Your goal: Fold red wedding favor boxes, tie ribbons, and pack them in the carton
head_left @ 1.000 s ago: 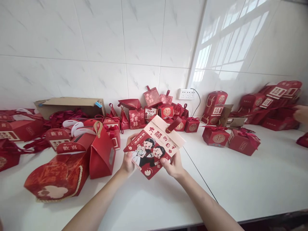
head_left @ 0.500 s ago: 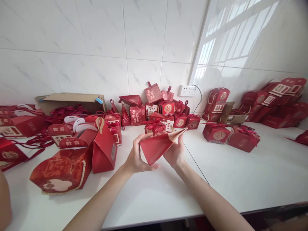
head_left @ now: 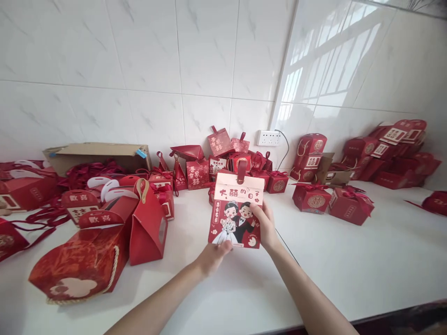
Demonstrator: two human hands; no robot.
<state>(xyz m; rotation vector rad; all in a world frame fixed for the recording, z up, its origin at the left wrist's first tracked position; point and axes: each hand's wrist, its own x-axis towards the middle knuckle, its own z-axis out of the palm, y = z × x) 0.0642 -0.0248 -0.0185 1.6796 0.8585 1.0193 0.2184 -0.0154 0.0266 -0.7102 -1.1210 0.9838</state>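
Note:
I hold a red gift box (head_left: 236,213) upright above the white counter, its printed face toward me: a cartoon bride and groom, a pale top band with red characters and a dark red strap tab. My left hand (head_left: 211,257) is under its bottom left corner, fingers curled against the base. My right hand (head_left: 265,225) grips its right edge, thumb on the front face.
The white counter (head_left: 366,265) carries many red gift boxes: a large rope-handled one (head_left: 80,265) and a house-shaped one (head_left: 148,223) at left, a pile (head_left: 223,158) against the tiled wall, more (head_left: 331,200) at right. A cardboard carton (head_left: 98,156) lies back left. A wall socket (head_left: 268,137).
The box was tipped edge-on with its plain red side up half a second ago. It now stands upright with the printed face toward me, and my left hand has dropped below it.

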